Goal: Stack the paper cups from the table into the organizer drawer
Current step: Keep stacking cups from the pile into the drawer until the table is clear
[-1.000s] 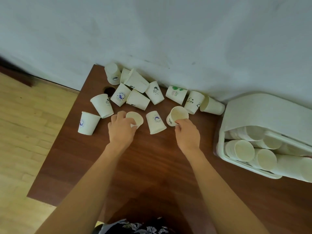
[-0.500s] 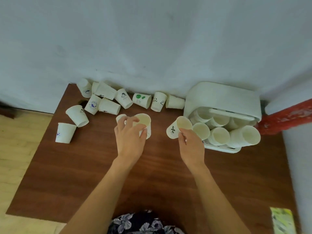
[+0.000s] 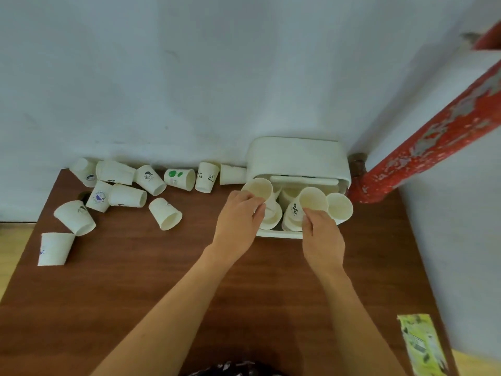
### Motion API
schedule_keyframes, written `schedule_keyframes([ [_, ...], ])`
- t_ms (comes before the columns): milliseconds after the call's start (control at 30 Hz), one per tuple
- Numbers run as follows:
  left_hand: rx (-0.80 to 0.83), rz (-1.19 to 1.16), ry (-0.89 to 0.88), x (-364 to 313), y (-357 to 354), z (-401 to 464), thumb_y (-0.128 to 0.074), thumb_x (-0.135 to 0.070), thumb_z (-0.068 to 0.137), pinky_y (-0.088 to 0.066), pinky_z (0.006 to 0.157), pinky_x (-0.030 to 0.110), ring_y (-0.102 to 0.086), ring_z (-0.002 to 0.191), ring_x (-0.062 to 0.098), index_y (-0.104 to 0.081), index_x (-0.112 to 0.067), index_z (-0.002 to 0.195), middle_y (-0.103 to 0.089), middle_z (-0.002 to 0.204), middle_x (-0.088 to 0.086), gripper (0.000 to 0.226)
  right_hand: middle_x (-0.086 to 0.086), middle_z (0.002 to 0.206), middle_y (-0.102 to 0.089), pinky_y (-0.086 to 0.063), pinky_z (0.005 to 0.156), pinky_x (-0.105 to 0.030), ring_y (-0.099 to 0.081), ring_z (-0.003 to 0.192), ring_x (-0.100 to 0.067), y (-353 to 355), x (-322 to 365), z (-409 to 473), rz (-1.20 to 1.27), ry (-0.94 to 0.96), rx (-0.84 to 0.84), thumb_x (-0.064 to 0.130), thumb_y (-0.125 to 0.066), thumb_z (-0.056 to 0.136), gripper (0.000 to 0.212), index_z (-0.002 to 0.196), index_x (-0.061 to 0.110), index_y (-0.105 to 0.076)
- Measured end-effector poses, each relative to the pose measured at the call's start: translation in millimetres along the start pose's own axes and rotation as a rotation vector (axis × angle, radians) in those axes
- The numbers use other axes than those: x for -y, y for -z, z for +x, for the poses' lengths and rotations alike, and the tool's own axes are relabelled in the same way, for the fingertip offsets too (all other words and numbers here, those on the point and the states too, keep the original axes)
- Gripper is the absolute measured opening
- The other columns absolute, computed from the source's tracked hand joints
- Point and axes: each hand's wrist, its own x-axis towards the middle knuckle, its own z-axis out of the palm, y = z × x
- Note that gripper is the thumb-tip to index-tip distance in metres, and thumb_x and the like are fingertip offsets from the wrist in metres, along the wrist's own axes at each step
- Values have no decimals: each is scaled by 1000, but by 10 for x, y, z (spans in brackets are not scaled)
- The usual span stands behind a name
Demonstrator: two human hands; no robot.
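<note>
White paper cups (image 3: 311, 202), one gripped in each hand's curled fingers, hover over the white plastic organizer drawer (image 3: 279, 234); seat each squarely, mouth aligned, onto stacks.

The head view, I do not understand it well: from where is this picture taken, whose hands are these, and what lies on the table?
No machine here: a person wears a camera on the head, looking down at their own two hands. The left hand grips a paper cup, and the right hand grips another cup with a dark mark on its side. Both cups are over the white organizer drawer, which already holds several cups. On the brown table, more loose cups lie scattered to the left, near the wall, most of them tipped over. A green packet lies at the table's near right corner.
</note>
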Motion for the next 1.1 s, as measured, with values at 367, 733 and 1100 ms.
schedule_keyframes([
  [367,294,248,-68,142,-629,203,-51,-19,96,-46,73,33,-52,89,23,-75,-17,92,-68,93,1,24,-1,117,-61,-42,69,-32,-52,101,-24,-336,-327,255,-207,22,298,25,-37,104,31,121,25,-63],
  [733,257,117,19,306,-742,199,-53,-22,95,-49,77,29,-53,99,14,-72,-20,103,-66,109,-6,20,4,117,-63,-45,70,-30,-61,98,-20,-418,-284,275,-92,0,198,23,-44,102,26,116,22,-65],
  [1100,88,177,445,1559,169,115,-56,-20,91,-49,82,34,-57,104,18,-66,-20,110,-62,115,-2,22,12,115,-63,-46,82,-23,-59,101,-7,-882,747,353,41,203,312,23,-45,100,27,117,26,-65],
])
